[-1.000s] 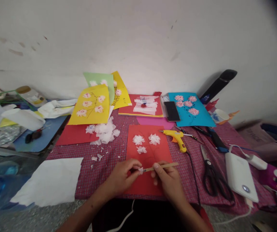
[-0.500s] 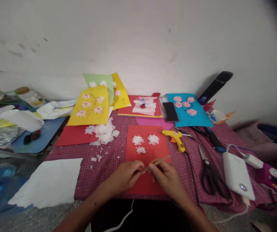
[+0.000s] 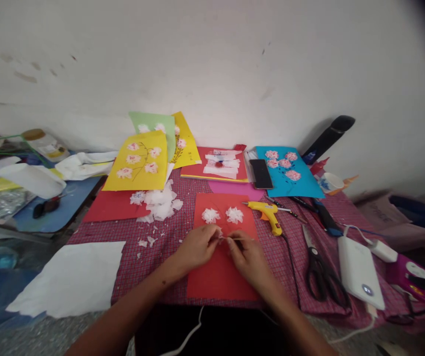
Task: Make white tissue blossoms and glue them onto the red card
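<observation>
Over a red sheet [image 3: 222, 277], my left hand [image 3: 197, 247] is closed in a pinch on a small scrap of white tissue paper [image 3: 220, 236], mostly hidden by the fingers. Facing it, my right hand [image 3: 249, 257] grips a thin wooden stick [image 3: 235, 239], whose tip meets the scrap. Two white tissue flowers, a left one [image 3: 210, 215] and a right one [image 3: 234, 215], show above my hands on the sheet, with faint drawn stems. My left hand covers the spot below the left flower. A yellow glue gun [image 3: 268, 212] lies at the sheet's upper right edge.
Tissue pieces [image 3: 162, 203] are heaped left of the sheet. Black-handled scissors [image 3: 321, 277], a white power bank [image 3: 361, 272] and a phone [image 3: 261, 173] lie to the right. Finished flower cards, one yellow [image 3: 138, 173] and one blue [image 3: 290, 183], stand by the wall.
Both hands have moved up the red sheet, toward the flowers. The lower flower, visible before, is now behind my left hand. The stick has swung and shows less of its length.
</observation>
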Action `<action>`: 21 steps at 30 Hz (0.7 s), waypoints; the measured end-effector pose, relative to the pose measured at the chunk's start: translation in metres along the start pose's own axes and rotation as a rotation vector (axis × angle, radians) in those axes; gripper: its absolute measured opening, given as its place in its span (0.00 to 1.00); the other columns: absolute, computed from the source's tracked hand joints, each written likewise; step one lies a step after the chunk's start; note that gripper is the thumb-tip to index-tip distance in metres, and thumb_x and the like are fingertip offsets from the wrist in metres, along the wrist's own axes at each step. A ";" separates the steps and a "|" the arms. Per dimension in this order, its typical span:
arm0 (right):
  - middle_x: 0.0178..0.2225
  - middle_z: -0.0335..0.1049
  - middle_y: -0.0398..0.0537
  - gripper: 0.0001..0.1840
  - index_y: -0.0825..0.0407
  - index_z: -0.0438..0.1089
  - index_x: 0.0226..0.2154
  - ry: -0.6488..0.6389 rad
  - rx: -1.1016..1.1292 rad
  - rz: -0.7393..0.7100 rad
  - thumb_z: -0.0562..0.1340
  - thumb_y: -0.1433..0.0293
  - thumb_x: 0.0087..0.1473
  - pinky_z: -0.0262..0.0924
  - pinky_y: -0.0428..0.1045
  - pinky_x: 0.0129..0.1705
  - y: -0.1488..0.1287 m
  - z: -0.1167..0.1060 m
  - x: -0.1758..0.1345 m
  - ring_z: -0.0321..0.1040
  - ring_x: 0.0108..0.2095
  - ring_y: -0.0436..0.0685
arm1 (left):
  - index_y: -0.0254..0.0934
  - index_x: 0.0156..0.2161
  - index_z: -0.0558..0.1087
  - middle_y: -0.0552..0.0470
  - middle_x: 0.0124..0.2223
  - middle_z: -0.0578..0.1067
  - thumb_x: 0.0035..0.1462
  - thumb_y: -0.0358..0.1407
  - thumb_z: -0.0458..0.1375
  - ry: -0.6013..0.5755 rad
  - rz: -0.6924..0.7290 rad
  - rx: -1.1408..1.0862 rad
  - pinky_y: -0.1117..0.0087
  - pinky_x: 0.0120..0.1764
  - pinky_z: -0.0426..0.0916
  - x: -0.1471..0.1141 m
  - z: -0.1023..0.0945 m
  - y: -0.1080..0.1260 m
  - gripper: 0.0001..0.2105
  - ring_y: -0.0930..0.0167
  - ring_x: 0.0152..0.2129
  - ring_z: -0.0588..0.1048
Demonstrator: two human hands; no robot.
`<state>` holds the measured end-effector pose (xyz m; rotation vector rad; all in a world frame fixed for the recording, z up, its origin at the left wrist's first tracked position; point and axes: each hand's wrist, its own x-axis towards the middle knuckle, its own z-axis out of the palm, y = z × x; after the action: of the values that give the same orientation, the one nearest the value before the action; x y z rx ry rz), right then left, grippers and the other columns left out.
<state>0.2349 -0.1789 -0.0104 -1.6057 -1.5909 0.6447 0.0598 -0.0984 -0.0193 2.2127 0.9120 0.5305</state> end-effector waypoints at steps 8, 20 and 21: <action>0.36 0.76 0.49 0.09 0.51 0.72 0.38 0.003 0.033 0.015 0.56 0.68 0.65 0.66 0.50 0.38 0.001 0.002 0.002 0.74 0.35 0.57 | 0.39 0.38 0.64 0.51 0.36 0.73 0.55 0.26 0.54 -0.003 -0.052 0.086 0.68 0.36 0.64 -0.012 -0.002 -0.007 0.07 0.68 0.32 0.71; 0.37 0.76 0.50 0.10 0.51 0.73 0.39 0.013 0.015 -0.003 0.57 0.67 0.65 0.66 0.51 0.39 0.006 0.004 0.005 0.75 0.36 0.57 | 0.39 0.38 0.64 0.52 0.37 0.72 0.55 0.25 0.54 -0.027 -0.035 0.058 0.68 0.36 0.63 -0.013 -0.002 -0.012 0.08 0.68 0.32 0.71; 0.37 0.76 0.49 0.10 0.51 0.73 0.39 0.011 0.015 -0.002 0.57 0.67 0.65 0.66 0.51 0.39 0.005 0.004 0.005 0.74 0.36 0.57 | 0.39 0.38 0.64 0.52 0.37 0.72 0.55 0.25 0.54 -0.027 -0.034 0.052 0.68 0.36 0.63 -0.013 -0.002 -0.012 0.08 0.68 0.32 0.71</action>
<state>0.2352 -0.1729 -0.0159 -1.5936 -1.5762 0.6438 0.0450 -0.1007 -0.0279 2.2411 0.9574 0.4651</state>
